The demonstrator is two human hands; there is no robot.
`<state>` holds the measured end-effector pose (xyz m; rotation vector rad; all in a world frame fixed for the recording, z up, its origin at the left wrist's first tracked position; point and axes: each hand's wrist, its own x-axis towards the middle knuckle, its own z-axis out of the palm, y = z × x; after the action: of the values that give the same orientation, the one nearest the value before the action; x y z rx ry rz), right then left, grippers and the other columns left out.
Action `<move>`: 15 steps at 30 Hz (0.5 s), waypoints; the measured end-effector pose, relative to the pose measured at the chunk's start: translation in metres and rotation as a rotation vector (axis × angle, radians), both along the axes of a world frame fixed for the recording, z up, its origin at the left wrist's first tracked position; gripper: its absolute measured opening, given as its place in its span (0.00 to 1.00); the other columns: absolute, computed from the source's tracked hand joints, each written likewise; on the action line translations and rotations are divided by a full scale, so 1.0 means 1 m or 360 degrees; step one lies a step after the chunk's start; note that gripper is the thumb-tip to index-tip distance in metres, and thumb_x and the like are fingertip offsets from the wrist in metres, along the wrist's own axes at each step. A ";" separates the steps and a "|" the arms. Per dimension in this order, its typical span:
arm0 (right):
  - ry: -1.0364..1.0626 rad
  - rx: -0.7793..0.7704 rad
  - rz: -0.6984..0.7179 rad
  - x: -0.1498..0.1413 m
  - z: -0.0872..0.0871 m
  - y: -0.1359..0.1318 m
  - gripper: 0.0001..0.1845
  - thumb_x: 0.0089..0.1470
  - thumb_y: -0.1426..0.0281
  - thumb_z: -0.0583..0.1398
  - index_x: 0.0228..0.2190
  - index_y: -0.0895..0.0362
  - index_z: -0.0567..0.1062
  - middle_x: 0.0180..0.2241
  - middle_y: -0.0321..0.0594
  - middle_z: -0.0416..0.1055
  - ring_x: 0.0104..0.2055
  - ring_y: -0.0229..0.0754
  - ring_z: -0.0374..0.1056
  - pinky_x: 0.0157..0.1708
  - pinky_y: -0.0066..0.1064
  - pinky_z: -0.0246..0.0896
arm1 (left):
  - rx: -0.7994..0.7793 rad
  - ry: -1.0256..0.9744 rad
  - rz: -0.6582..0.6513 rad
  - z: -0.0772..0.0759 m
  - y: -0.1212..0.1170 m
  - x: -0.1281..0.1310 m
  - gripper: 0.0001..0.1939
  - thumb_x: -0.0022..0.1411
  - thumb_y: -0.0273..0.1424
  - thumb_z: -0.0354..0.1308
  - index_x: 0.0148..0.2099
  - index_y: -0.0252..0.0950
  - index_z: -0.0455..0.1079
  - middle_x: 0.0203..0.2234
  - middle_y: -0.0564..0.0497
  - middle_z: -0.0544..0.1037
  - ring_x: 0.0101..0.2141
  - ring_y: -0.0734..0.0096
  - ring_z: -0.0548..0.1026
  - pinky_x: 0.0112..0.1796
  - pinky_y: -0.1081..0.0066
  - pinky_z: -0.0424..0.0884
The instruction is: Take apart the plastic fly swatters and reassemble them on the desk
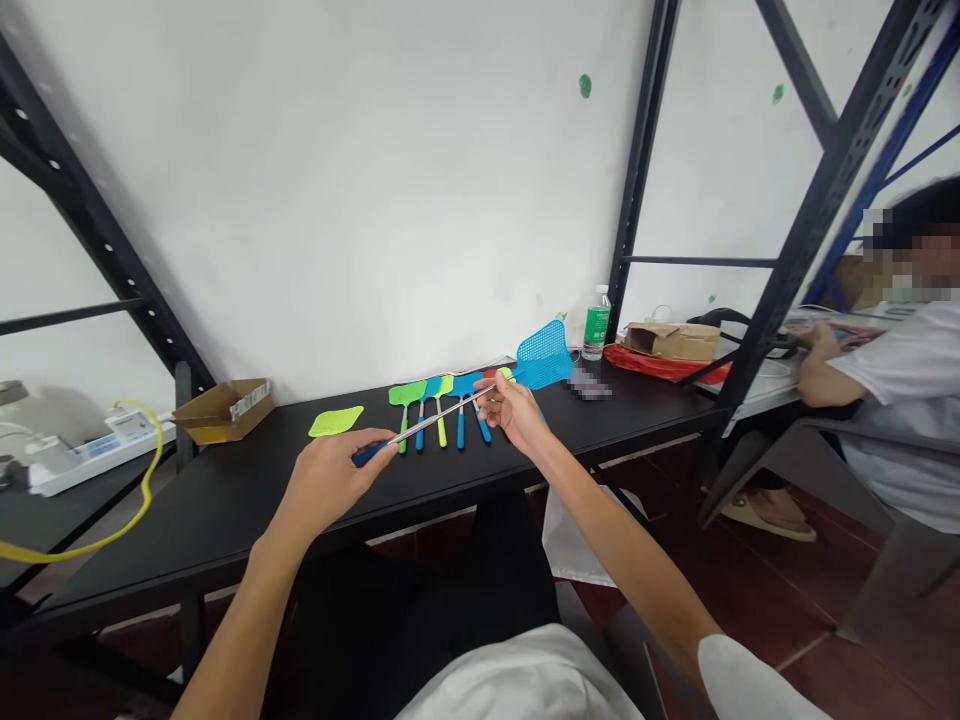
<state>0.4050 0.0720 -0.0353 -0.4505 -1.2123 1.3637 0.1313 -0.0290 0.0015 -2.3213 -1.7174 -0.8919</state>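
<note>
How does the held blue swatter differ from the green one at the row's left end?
The blue swatter is held in the left hand and right hand; the green swatter lies on the table. The blue swatter shows a longer shaft than the green swatter. Both have perforated heads.

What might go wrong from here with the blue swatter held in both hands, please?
The blue swatter's thin metal rod spans the left hand and right hand, so uneven force might bend it. Its broad head appears near the bottle, which a swing could topple. Dipping the rod might disturb the row of swatters on the table.
</note>
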 end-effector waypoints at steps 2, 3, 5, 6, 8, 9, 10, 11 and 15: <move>0.0015 0.0000 -0.0053 0.000 -0.001 0.001 0.27 0.51 0.46 0.64 0.34 0.58 0.79 0.26 0.39 0.74 0.23 0.35 0.71 0.18 0.23 0.58 | 0.0106 -0.0036 -0.0023 -0.001 0.000 0.003 0.17 0.64 0.45 0.57 0.47 0.45 0.80 0.39 0.52 0.84 0.35 0.62 0.78 0.36 0.68 0.69; 0.0032 -0.0008 -0.0094 0.001 -0.002 0.002 0.26 0.51 0.46 0.65 0.34 0.58 0.79 0.26 0.39 0.74 0.23 0.36 0.71 0.18 0.23 0.58 | 0.0199 -0.0067 -0.0051 -0.001 -0.001 0.005 0.16 0.64 0.44 0.57 0.48 0.44 0.79 0.41 0.51 0.83 0.38 0.61 0.79 0.39 0.67 0.70; 0.0076 -0.0032 -0.0176 0.003 -0.002 0.004 0.25 0.51 0.47 0.65 0.34 0.58 0.79 0.26 0.38 0.74 0.23 0.36 0.72 0.17 0.24 0.58 | 0.0416 -0.0154 -0.0097 -0.002 -0.003 0.010 0.16 0.64 0.41 0.57 0.49 0.41 0.78 0.42 0.48 0.82 0.41 0.61 0.78 0.45 0.65 0.70; 0.0101 -0.0047 -0.0206 0.005 -0.002 0.005 0.25 0.51 0.47 0.65 0.35 0.57 0.79 0.26 0.38 0.74 0.24 0.37 0.72 0.17 0.24 0.58 | 0.0498 -0.0209 -0.0107 -0.002 -0.005 0.013 0.15 0.65 0.40 0.57 0.49 0.40 0.78 0.41 0.48 0.82 0.41 0.61 0.78 0.46 0.65 0.70; 0.0147 -0.0089 -0.0240 0.006 -0.001 0.007 0.23 0.51 0.49 0.64 0.35 0.57 0.79 0.26 0.38 0.74 0.24 0.37 0.72 0.17 0.24 0.57 | 0.0500 -0.0322 -0.0136 -0.004 -0.007 0.019 0.15 0.65 0.40 0.56 0.48 0.40 0.78 0.35 0.50 0.82 0.35 0.65 0.78 0.42 0.67 0.71; 0.0169 -0.0109 -0.0238 0.007 -0.001 0.007 0.22 0.52 0.50 0.64 0.35 0.57 0.79 0.27 0.39 0.75 0.24 0.37 0.72 0.17 0.25 0.57 | 0.0418 -0.0368 -0.0170 -0.005 -0.007 0.022 0.15 0.65 0.41 0.56 0.47 0.39 0.78 0.31 0.51 0.82 0.32 0.66 0.77 0.39 0.68 0.71; 0.0190 -0.0125 -0.0223 0.007 0.000 0.006 0.21 0.52 0.51 0.64 0.35 0.56 0.79 0.28 0.39 0.75 0.24 0.37 0.71 0.18 0.25 0.57 | 0.0303 -0.0406 -0.0217 -0.007 -0.007 0.024 0.15 0.65 0.41 0.56 0.46 0.39 0.78 0.28 0.52 0.81 0.29 0.68 0.76 0.35 0.69 0.71; 0.0209 -0.0134 -0.0195 0.007 0.001 0.005 0.20 0.52 0.52 0.64 0.35 0.56 0.79 0.29 0.39 0.75 0.25 0.37 0.71 0.18 0.25 0.57 | 0.0172 -0.0440 -0.0269 -0.009 -0.007 0.026 0.16 0.65 0.42 0.56 0.45 0.38 0.78 0.25 0.53 0.79 0.27 0.69 0.75 0.33 0.70 0.70; 0.0224 -0.0104 -0.0048 0.003 0.006 -0.002 0.18 0.52 0.54 0.64 0.35 0.56 0.79 0.30 0.39 0.76 0.25 0.37 0.71 0.18 0.25 0.56 | -0.0220 -0.0707 -0.0401 -0.019 0.003 0.027 0.19 0.65 0.45 0.55 0.44 0.36 0.76 0.21 0.53 0.76 0.22 0.71 0.72 0.27 0.72 0.67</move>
<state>0.4078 0.0700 -0.0298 -0.4102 -1.0447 1.3885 0.1583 -0.0258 -0.0174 -2.6230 -1.6974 -1.4736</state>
